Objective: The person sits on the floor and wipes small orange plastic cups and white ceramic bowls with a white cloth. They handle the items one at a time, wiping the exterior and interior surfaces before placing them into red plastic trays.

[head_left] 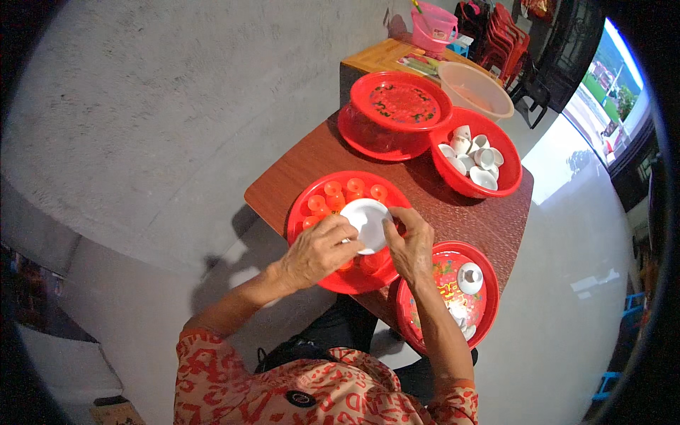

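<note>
Between my two hands is a white bowl (368, 223), its mouth facing up, above a round red tray (350, 287) at the near left of the table. My left hand (319, 253) has its fingers closed on the bowl's left rim. On the opposite side, my right hand (411, 244) pinches the right rim with thumb and fingers. Around the bowl, several small orange-red cups (355, 186) stand on the tray. Some are hidden by the bowl and hands. Beneath my right forearm lies a second red tray (489, 312) with a white lid (469, 278) and small white pieces, partly covered.
Behind, on the brown table (283, 180), a red patterned basin (439, 113) rests on another red dish (375, 150). Beside it, a red basin (457, 185) holds several white cups (484, 177). Farther back are a beige basin (492, 103), a pink bucket (428, 32) and stacked red chairs (504, 46).
</note>
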{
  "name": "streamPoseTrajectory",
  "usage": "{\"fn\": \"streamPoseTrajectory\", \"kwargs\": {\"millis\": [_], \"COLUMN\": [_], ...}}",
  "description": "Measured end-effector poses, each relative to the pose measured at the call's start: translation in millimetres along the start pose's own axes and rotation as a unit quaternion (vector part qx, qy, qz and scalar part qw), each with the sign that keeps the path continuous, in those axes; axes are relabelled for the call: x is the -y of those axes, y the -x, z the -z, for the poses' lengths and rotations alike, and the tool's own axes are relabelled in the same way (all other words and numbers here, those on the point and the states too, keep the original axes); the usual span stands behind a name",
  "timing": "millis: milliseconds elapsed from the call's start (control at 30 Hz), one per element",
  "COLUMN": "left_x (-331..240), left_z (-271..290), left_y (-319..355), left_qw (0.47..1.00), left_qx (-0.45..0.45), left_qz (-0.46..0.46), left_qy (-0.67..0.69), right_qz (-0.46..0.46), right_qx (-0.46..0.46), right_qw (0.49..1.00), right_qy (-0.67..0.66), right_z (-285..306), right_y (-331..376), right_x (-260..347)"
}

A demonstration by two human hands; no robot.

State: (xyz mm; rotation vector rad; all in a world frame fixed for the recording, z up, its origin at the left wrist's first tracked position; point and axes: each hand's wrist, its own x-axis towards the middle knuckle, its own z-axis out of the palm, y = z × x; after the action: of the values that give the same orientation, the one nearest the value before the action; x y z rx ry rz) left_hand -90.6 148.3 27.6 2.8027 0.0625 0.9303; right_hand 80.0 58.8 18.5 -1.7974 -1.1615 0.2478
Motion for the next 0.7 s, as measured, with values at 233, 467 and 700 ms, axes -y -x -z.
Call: {"fn": "streamPoseTrajectory", "kwargs": {"millis": [233, 467, 700], "left_x": [38.4, 49.0, 47.6], "left_z": [-18.3, -34.2, -32.9], "left_y": [16.8, 21.2, 19.2], "left_qw": [1.000, 0.998, 0.993], "left_qx": [0.020, 0.052, 0.092], "left_qz": [0.023, 0.033, 0.060], "left_qy": [0.004, 0.007, 0.032], "right_qz": [0.076, 0.089, 0.080], "right_qx": [-0.048, -0.034, 0.009], "right_qw": [0.962, 0.939, 0.931], "right_qy": [0.258, 0.332, 0.357], "right_z": [-32.9, -43.4, -47.2], "right_y": [-14.7, -16.3, -16.2], "right_x": [-10.7, -19.1, -18.8]}}
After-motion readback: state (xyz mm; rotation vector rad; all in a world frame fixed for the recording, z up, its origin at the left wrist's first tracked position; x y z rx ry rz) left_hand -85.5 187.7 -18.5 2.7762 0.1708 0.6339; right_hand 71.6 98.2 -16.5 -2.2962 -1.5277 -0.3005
